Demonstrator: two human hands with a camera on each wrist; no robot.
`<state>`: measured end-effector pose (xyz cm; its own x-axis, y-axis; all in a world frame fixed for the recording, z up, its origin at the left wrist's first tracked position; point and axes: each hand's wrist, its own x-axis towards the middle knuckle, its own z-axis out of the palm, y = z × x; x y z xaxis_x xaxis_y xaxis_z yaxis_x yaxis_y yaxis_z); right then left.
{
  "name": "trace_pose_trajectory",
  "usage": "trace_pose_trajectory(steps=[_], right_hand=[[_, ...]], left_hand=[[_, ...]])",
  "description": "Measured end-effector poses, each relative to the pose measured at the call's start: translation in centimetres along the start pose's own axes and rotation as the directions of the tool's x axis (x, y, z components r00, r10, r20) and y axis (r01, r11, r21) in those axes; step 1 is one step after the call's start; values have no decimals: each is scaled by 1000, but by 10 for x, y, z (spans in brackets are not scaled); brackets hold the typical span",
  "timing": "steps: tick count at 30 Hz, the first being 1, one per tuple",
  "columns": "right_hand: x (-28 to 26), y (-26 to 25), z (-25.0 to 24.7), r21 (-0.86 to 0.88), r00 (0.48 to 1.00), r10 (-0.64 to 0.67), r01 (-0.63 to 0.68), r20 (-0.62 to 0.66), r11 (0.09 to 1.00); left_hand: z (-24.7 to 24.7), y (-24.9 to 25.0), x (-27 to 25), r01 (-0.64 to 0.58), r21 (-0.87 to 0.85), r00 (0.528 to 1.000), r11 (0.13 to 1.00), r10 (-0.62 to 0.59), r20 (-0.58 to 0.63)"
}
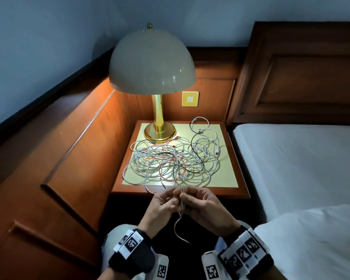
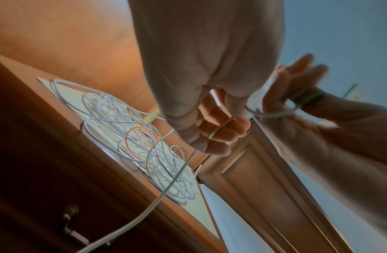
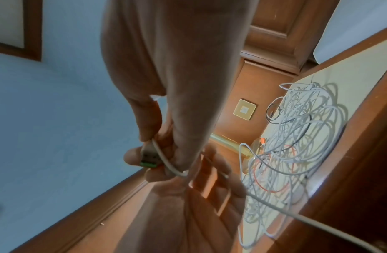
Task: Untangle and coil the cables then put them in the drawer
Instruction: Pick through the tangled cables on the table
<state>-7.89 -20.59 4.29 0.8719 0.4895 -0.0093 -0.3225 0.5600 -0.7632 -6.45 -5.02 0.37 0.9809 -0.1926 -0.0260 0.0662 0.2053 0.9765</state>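
Mostly white, thin round cables [image 1: 170, 160], with one orange-red and one black strand among them, lie in a loose flat tangle of overlapping loops on the pale yellow inlay of a glossy wooden nightstand [image 1: 233, 191], spread from the brass lamp base [image 1: 159, 131] toward the front edge. Both hands meet just in front of that edge. Left hand [image 1: 163, 203] has its fingers curled, pinching a white cable [image 1: 179, 229] that crosses its fingertips in the left wrist view; right hand [image 1: 200, 205] grips the same cable's USB plug [image 3: 149, 157], a flat metal shell with a green insert, between thumb and curled fingers. Between the hands a few short turns run roughly upright; a slack tail hangs below them, and another run leads forward into the pile. Smooth cream dome lampshade [image 1: 152, 63] above; white bed sheet [image 1: 303, 158] to the right; a metal drawer handle [image 2: 71, 224] shows on the nightstand front
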Motion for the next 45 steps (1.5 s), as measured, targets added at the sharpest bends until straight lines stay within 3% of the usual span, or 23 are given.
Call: trace_pose_trajectory(steps=[3,5,7,9,11,13,14,18,22,25,28,31,35,37,39,42,45], right_hand=[[7,-19,6,-178,987,-142,128,-69,976],[17,-31,6,-424,940,-318,239,-124,873],[26,-41,3,-635,876,-465,288,-128,717],[32,-47,-7,-824,837,-544,266,-60,500],[34,-48,-20,-938,842,-537,230,59,258],[32,-46,-31,-970,876,-466,208,127,127],[30,-45,-34,-970,898,-423,197,121,142],[18,-31,-43,-917,968,-251,91,-10,388],[10,-17,-39,-816,990,-118,8,-73,579],[6,-7,-30,-686,988,-86,-28,-131,727],[3,2,-25,-605,984,-84,-29,-158,796],[0,8,-21,-544,991,-61,-14,-120,839],[-7,7,-17,-403,995,-13,-27,-95,915],[-7,4,-14,-371,997,-15,-15,-76,929],[-5,0,-10,-345,999,-26,9,-46,939],[-2,-8,-5,-333,997,-71,56,-34,941],[3,-18,-1,-456,982,-183,141,-48,878]], left_hand=[[9,-9,-6,16,69,1000,998,-15,-15],[13,-14,-12,-3,187,1000,982,0,15],[16,-14,-18,-38,318,999,947,26,43],[19,-10,-24,-102,421,994,901,81,67],[17,-3,-24,-184,486,983,854,169,75],[14,3,-21,-286,542,954,790,287,85],[12,6,-18,-334,574,934,747,345,93],[6,20,-9,-437,698,856,567,500,130],[3,25,1,-453,711,844,537,515,149],[-1,24,8,-437,681,859,588,498,121],[-2,24,13,-358,592,908,722,416,41],[-4,25,15,-240,445,963,863,268,0],[-4,22,14,-124,112,992,986,118,54],[0,17,11,-14,-63,998,998,18,62],[3,10,8,82,-129,996,988,-76,50],[6,-1,2,142,-58,990,988,-141,24],[11,-4,-6,135,51,990,990,-137,40]])
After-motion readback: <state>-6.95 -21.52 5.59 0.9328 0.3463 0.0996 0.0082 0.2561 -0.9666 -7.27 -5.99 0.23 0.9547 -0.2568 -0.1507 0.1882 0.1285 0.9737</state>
